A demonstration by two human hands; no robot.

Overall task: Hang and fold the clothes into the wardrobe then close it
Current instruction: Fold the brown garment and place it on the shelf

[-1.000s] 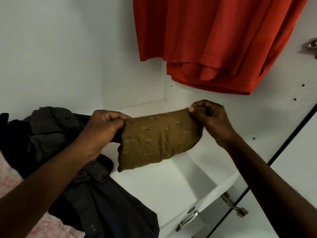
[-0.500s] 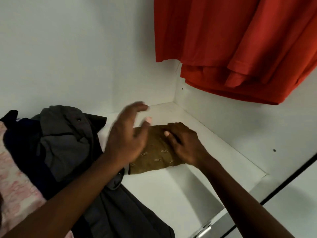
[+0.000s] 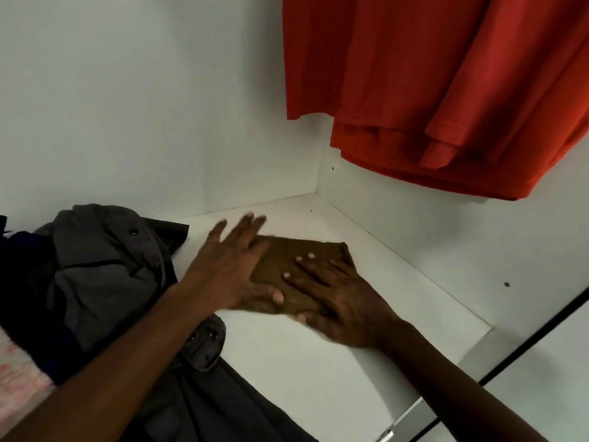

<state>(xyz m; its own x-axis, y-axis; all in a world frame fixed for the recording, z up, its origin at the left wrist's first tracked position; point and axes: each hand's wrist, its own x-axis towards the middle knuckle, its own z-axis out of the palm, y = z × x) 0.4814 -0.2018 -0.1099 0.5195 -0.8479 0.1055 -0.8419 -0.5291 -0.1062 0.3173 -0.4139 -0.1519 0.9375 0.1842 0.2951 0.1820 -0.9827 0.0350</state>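
Observation:
A folded olive-brown cloth [image 3: 296, 250] lies flat on the white wardrobe shelf [image 3: 318, 371], near the back right corner. My left hand [image 3: 229, 269] rests on its left part with the fingers spread. My right hand [image 3: 338, 298] lies flat on its right and front part, fingers apart. Both palms cover much of the cloth. An orange-red shirt [image 3: 430, 90] hangs above the shelf at the upper right.
A heap of dark grey and navy clothes [image 3: 95, 275] fills the left of the shelf, with pink patterned fabric [image 3: 19, 378] at the far left. White walls close the back and right. The wardrobe door edge [image 3: 541, 371] shows at lower right.
A second ago both hands held the cloth up by its top corners. They lowered it onto the shelf and let go, and both palms now lie flat on it.

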